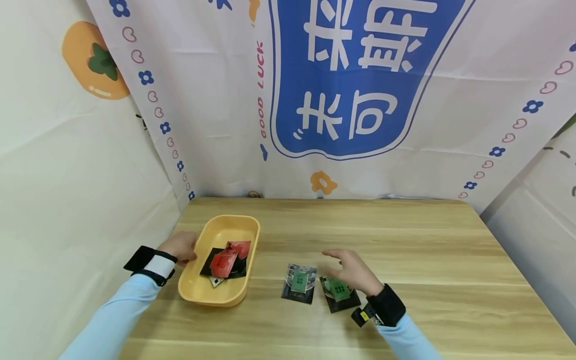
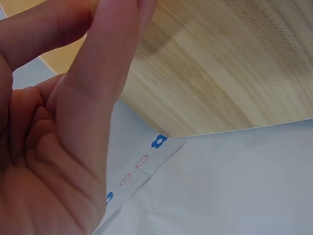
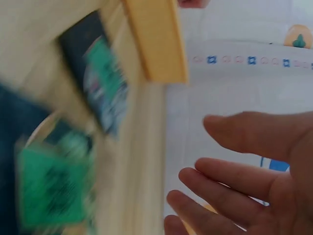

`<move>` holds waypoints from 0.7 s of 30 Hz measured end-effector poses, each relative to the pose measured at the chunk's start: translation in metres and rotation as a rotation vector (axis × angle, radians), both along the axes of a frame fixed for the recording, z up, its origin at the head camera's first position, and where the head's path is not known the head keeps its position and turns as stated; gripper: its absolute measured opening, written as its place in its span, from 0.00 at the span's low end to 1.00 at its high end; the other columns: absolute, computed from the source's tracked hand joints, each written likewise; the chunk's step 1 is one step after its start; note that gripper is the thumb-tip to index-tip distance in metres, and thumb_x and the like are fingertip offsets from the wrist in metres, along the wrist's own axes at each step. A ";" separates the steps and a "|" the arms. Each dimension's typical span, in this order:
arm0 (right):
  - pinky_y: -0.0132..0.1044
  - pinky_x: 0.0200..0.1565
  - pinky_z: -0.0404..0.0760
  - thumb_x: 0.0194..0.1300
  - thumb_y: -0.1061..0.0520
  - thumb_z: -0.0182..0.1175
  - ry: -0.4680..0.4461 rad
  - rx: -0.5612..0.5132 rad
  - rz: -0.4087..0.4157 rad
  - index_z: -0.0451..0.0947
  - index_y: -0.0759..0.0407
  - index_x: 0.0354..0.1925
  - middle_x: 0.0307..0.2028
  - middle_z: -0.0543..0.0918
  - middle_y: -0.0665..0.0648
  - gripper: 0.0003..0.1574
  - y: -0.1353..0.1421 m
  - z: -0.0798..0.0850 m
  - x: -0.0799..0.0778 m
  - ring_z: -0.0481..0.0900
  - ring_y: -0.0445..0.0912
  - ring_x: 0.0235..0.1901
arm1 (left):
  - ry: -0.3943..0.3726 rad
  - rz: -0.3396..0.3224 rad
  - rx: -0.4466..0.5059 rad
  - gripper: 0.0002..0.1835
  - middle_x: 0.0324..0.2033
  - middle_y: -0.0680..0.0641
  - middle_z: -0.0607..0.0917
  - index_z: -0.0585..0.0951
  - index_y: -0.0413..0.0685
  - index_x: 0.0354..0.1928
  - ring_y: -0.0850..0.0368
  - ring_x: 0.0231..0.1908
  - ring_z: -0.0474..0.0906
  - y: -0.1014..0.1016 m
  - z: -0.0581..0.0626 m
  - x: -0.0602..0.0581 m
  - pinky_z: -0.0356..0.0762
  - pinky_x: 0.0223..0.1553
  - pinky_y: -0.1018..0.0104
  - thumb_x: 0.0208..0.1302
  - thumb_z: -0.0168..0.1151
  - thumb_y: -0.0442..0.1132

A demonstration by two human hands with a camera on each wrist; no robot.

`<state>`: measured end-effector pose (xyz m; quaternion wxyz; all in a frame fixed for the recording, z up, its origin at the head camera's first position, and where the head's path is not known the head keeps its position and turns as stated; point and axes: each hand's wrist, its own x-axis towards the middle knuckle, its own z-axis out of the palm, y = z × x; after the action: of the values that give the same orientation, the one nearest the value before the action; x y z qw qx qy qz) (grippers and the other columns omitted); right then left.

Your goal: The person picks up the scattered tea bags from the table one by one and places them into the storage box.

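My left hand (image 1: 180, 246) holds the left rim of a yellow plastic basin (image 1: 225, 229), its thumb and finger close together at the edge in the left wrist view. Inside the basin lie red packets (image 1: 223, 263) over black ones. My right hand (image 1: 353, 272) hovers over the table with fingers spread and nothing in its grasp. Below it lies a dark packet with a green label (image 1: 340, 292), partly covered by the hand in the head view. A second green-labelled packet (image 1: 300, 282) rests to its left, between that packet and the basin.
The wooden table (image 1: 427, 250) runs back to a white cloth wall (image 1: 225, 125) with blue and pink prints. Another white cloth (image 1: 67, 200) hangs along the left side, near my left forearm. Both wrists wear black straps.
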<state>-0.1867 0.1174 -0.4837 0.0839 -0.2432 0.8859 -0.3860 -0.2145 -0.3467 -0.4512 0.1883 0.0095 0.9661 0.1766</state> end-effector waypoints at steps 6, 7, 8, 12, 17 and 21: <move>0.61 0.59 0.75 0.56 0.65 0.70 0.017 0.158 -0.010 0.75 0.71 0.60 0.62 0.76 0.71 0.33 0.017 -0.013 0.007 0.74 0.68 0.61 | -0.005 0.005 -0.006 0.07 0.16 0.49 0.76 0.74 0.40 0.26 0.59 0.16 0.74 0.000 -0.001 0.000 0.76 0.18 0.71 0.54 0.62 0.24; 0.61 0.60 0.75 0.55 0.65 0.71 0.022 0.177 -0.009 0.75 0.72 0.59 0.62 0.75 0.72 0.33 0.019 -0.014 0.008 0.74 0.68 0.60 | -0.006 0.005 -0.006 0.07 0.16 0.49 0.76 0.74 0.40 0.25 0.59 0.16 0.74 0.001 -0.001 0.000 0.76 0.18 0.71 0.54 0.62 0.24; 0.62 0.60 0.74 0.54 0.64 0.72 0.029 0.195 -0.010 0.76 0.72 0.58 0.61 0.75 0.73 0.34 0.021 -0.015 0.010 0.73 0.69 0.60 | -0.007 0.004 -0.007 0.07 0.16 0.49 0.76 0.75 0.40 0.25 0.59 0.16 0.74 0.001 0.000 -0.001 0.76 0.18 0.71 0.54 0.62 0.24; 0.63 0.62 0.72 0.50 0.61 0.75 0.052 0.246 -0.035 0.77 0.69 0.57 0.60 0.76 0.72 0.36 0.024 -0.022 0.013 0.73 0.69 0.60 | -0.007 -0.005 -0.011 0.07 0.15 0.49 0.75 0.75 0.39 0.25 0.59 0.16 0.73 0.002 0.002 0.000 0.74 0.17 0.72 0.54 0.62 0.24; 0.60 0.59 0.74 0.47 0.60 0.77 0.079 0.267 -0.080 0.79 0.63 0.56 0.58 0.77 0.69 0.36 0.022 -0.029 0.016 0.72 0.66 0.58 | 0.012 -0.009 -0.009 0.07 0.16 0.48 0.77 0.74 0.38 0.25 0.58 0.16 0.74 0.002 0.002 0.001 0.74 0.17 0.71 0.53 0.62 0.23; 0.57 0.52 0.78 0.44 0.59 0.79 0.130 0.295 -0.105 0.80 0.59 0.54 0.56 0.77 0.66 0.35 0.021 -0.035 0.019 0.71 0.63 0.54 | 0.019 -0.007 -0.001 0.07 0.18 0.48 0.78 0.74 0.39 0.27 0.58 0.16 0.75 0.002 0.000 0.001 0.75 0.17 0.71 0.52 0.62 0.23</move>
<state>-0.1681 0.1382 -0.5186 0.0411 -0.2059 0.9480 -0.2392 -0.2135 -0.3449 -0.4513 0.1794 0.0142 0.9679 0.1753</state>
